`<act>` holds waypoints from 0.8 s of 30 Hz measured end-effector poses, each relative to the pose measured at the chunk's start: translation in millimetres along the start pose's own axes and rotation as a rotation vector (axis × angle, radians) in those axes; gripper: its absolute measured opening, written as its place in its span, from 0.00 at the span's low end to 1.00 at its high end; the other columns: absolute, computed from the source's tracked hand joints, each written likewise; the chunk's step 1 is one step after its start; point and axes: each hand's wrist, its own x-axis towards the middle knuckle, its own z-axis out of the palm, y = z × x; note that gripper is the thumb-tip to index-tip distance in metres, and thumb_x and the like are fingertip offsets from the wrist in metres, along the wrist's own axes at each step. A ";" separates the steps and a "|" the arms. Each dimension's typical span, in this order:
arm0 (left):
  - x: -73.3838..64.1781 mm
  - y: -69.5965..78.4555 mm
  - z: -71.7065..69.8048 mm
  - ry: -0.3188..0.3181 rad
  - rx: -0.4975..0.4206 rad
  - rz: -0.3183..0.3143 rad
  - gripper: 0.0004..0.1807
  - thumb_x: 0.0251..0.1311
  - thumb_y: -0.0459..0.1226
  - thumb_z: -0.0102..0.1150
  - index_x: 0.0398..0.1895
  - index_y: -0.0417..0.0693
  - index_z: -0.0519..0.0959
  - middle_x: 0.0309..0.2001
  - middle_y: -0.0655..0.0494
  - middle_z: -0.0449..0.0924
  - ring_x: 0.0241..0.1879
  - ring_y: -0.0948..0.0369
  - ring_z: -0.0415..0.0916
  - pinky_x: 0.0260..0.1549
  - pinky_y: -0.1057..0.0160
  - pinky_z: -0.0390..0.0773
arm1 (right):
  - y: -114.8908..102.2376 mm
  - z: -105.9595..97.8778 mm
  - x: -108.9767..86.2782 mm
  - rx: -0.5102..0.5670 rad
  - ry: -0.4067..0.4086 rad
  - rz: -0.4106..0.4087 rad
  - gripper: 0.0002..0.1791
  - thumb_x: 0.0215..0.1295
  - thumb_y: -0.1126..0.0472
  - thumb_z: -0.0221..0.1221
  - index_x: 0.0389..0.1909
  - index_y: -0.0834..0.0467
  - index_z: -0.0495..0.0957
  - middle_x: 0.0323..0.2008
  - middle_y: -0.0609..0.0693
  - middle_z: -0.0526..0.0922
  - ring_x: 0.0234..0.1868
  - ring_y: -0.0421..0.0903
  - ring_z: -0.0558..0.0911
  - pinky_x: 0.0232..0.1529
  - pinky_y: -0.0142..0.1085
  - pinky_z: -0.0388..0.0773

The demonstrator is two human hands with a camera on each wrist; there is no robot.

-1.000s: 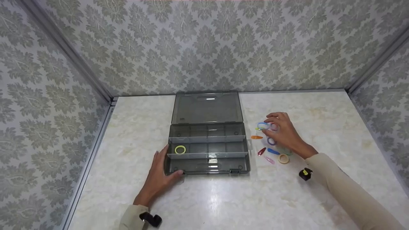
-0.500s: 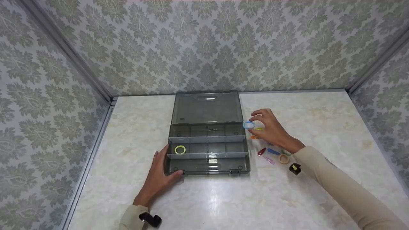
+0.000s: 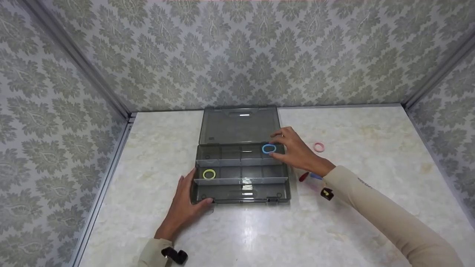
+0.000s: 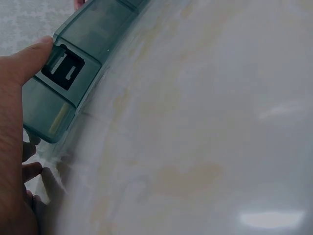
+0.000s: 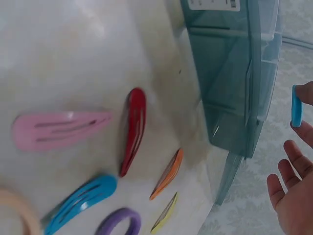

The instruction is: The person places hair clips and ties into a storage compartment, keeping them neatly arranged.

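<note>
My right hand point(image 3: 295, 150) pinches a blue hair tie point(image 3: 269, 148) between thumb and fingertip, over the right end of the back row of a smoky see-through organizer box point(image 3: 241, 201). In the right wrist view the blue hair tie point(image 5: 296, 106) shows edge-on in the pinch, beyond the box wall. The box's lid point(image 3: 239, 126) lies back, away from me. My left hand point(image 3: 185, 202) holds the front left corner, its thumb at the front edge by a latch point(image 4: 63, 67). A yellow hair tie point(image 3: 209, 174) lies at the left end of the middle row.
Right of the box lie a pink hair tie point(image 3: 318, 147), a red hair clip point(image 5: 133, 132), a pink clip point(image 5: 61, 129), a blue clip point(image 5: 82, 203), an orange clip point(image 5: 167, 174), a yellow clip point(image 5: 165, 213), a purple hair tie point(image 5: 119, 223) and a beige ring point(image 5: 19, 210). Patterned walls border the table.
My right hand has carried the blue hair tie left from the pile on the table to over the box's back row. The left hand has stayed at the corner.
</note>
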 end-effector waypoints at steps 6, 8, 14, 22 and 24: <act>0.3 0.4 0.7 0.008 0.000 -0.010 0.63 0.62 0.60 0.78 0.92 0.55 0.51 0.89 0.47 0.53 0.88 0.34 0.36 0.81 0.25 0.47 | -11.8 12.7 11.3 -0.013 -0.031 -0.050 0.17 0.71 0.55 0.76 0.52 0.62 0.89 0.63 0.60 0.81 0.67 0.60 0.75 0.70 0.59 0.74; 0.7 0.0 0.8 0.008 0.003 -0.018 0.63 0.62 0.60 0.77 0.92 0.55 0.51 0.89 0.47 0.53 0.88 0.33 0.36 0.80 0.24 0.48 | -16.1 16.5 14.4 -0.012 -0.037 -0.067 0.17 0.70 0.55 0.76 0.52 0.62 0.90 0.62 0.61 0.82 0.67 0.60 0.75 0.70 0.59 0.74; 1.5 -0.4 1.0 0.004 0.002 -0.013 0.63 0.61 0.60 0.78 0.92 0.54 0.51 0.89 0.47 0.53 0.88 0.33 0.36 0.81 0.25 0.47 | -28.8 28.8 20.5 -0.023 -0.082 -0.107 0.17 0.70 0.56 0.76 0.52 0.62 0.89 0.63 0.61 0.81 0.65 0.59 0.76 0.67 0.57 0.78; 1.8 0.0 0.4 0.000 -0.003 -0.016 0.63 0.61 0.59 0.78 0.92 0.53 0.51 0.89 0.46 0.53 0.88 0.33 0.36 0.81 0.25 0.47 | -46.2 45.3 29.0 -0.032 -0.179 -0.149 0.15 0.73 0.55 0.74 0.52 0.61 0.89 0.64 0.60 0.80 0.65 0.58 0.75 0.67 0.57 0.78; 1.6 0.5 0.2 0.000 0.000 -0.026 0.63 0.61 0.60 0.78 0.92 0.53 0.51 0.89 0.46 0.52 0.88 0.33 0.35 0.81 0.25 0.46 | -49.8 47.9 31.7 -0.026 -0.207 -0.146 0.16 0.73 0.55 0.74 0.52 0.61 0.89 0.64 0.59 0.79 0.65 0.58 0.75 0.67 0.57 0.78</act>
